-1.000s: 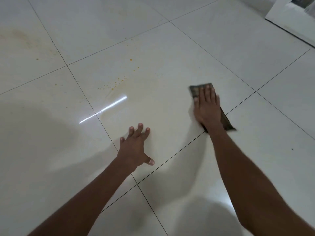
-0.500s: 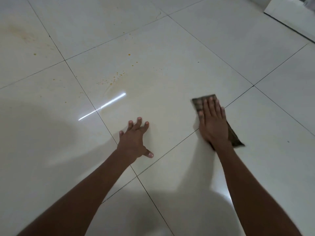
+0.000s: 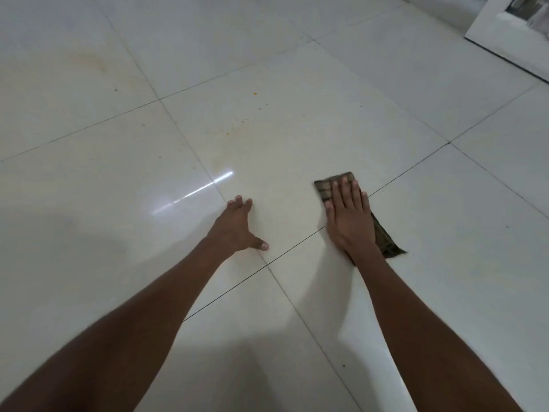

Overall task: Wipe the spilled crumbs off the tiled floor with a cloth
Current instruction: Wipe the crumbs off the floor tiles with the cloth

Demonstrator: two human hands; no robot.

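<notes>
On the tiled floor (image 3: 89,263), mid-wipe, crumbs not yet reached.

At left the left hand (image 3: 234,226) braces on the tile, fingers (image 3: 238,200) straight, thumb splayed, holding nothing. Farther out, the orange crumbs (image 3: 237,123) lie well apart from the cloth (image 3: 325,188); a short stroke would likely miss them or scatter them across the grout lines. At right the right hand (image 3: 350,221) presses the cloth flat, fingers straight and close together.
</notes>
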